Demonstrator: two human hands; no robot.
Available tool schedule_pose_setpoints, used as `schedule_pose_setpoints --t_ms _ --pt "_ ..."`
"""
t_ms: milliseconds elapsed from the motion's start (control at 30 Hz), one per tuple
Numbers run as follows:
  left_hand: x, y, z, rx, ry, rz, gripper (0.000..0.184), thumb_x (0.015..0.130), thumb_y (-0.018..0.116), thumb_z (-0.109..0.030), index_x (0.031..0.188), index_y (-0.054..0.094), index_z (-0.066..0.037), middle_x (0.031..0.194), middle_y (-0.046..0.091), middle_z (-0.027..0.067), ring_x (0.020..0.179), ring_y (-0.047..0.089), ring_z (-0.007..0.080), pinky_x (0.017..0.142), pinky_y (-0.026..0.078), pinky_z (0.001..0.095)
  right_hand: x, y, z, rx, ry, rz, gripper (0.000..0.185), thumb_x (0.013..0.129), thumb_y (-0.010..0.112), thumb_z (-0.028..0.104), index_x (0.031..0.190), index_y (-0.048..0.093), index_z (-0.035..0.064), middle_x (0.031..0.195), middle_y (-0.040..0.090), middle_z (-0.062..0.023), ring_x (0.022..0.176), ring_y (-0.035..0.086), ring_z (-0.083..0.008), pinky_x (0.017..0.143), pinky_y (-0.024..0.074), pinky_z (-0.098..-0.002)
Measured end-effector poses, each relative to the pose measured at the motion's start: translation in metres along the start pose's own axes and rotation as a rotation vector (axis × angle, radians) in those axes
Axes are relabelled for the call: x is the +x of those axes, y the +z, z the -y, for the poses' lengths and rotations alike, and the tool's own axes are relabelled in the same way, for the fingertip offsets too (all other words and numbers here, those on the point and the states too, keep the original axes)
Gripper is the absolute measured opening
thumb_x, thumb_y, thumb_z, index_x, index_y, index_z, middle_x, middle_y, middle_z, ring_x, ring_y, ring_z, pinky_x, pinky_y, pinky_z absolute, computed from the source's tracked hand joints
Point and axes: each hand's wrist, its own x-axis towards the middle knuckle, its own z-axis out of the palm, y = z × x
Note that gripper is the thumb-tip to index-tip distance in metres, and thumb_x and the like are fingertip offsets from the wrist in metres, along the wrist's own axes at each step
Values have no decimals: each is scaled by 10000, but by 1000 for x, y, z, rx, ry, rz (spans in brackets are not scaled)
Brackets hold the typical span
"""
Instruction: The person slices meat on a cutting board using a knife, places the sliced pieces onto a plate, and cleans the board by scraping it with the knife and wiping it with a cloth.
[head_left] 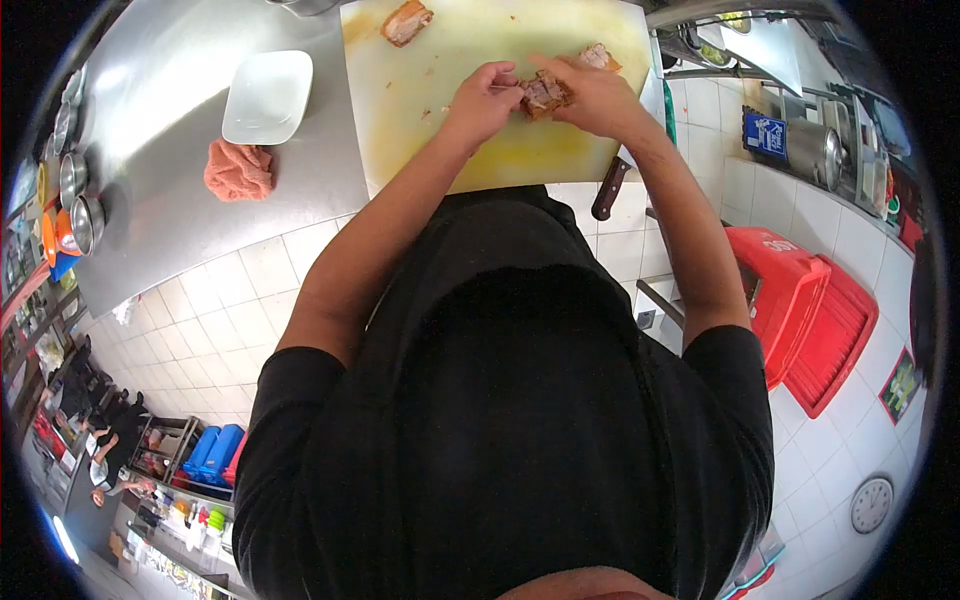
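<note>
Over the yellowed cutting board (400, 120), both my hands meet at a browned piece of meat (545, 94). My right hand (600, 98) wraps round the meat from the right. On its left side, my left hand (484, 103) has its fingers pinched together at the meat's edge; whether they grip the meat or a small bit of it is too small to tell. Another piece of cooked meat (598, 57) lies just beyond my right hand. A third piece (407, 22) rests at the board's far left, with small crumbs scattered nearby.
A knife with a dark handle (611, 188) lies at the board's right edge. On the steel counter (180, 120) are a white dish (268, 98) and an orange cloth (238, 170). A red bin (785, 300) stands at right. Another person (120, 440) is far off at lower left.
</note>
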Motion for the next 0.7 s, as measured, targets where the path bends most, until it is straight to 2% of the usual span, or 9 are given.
schedule_pose_setpoints --t_ms 133,167,233,300,367,433,467,567,700 --pt "1 -12 2 16 16 -47 513 924 719 -100 1414 584 -27 1222 675 113 961 708 202 839 582 336 -40 -21 -9 186 218 -281 721 834 849 282 1496 567 234 1215 701 -135 897 708 -311 819 582 -415" --pt "2 -20 5 92 118 -89 510 917 729 -108 1400 589 -26 1213 676 113 964 707 204 830 583 336 -57 -6 -29 209 246 -386 696 841 851 309 1477 589 204 1173 708 -159 842 703 -304 792 583 -409" --pt "6 -42 12 248 321 -171 504 901 748 -124 1372 599 -23 1196 678 114 970 706 207 813 586 336 -89 18 -40 158 483 -487 687 848 848 385 1439 618 120 1077 715 -197 822 703 -298 773 580 -422" --pt "6 -70 -2 388 427 -288 504 883 770 -136 1348 605 -31 1203 676 130 1026 690 250 860 579 369 -121 45 -36 116 681 -388 765 838 845 454 1438 599 49 976 716 -207 851 710 -323 782 570 -443" --pt "7 -99 -14 558 533 -405 514 863 790 -150 1332 608 -42 1216 672 145 1083 664 298 916 563 408 -143 89 -30 -57 656 -445 820 825 840 487 1453 576 31 944 723 -214 902 718 -359 805 562 -459" --pt "20 -124 -24 740 648 -515 533 842 810 -165 1324 610 -57 1235 664 159 1141 628 352 980 537 453 -142 74 4 240 777 -276 859 806 847 483 1463 551 15 1018 736 -239 980 721 -399 855 563 -473" --pt "24 -131 -28 780 634 -529 592 819 822 -204 1356 605 -81 1243 664 168 1194 588 400 1053 491 491 -141 83 6 298 817 -343 829 817 836 438 1464 540 12 1073 740 -256 1038 721 -401 893 566 -465" --pt "41 -144 -26 934 669 -494 590 825 803 -234 1365 613 -91 1232 673 178 1185 603 407 1038 506 493 -136 89 9 342 872 -387 771 837 812 382 1455 534 14 1073 737 -270 1030 727 -403 903 568 -457" --pt "48 -141 -33 1068 475 -399 554 842 760 -239 1358 626 -89 1233 676 194 1180 620 412 1027 519 498 -151 120 -23 278 839 -684 625 881 743 248 1411 523 1 1025 730 -225 852 737 -326 842 580 -432"
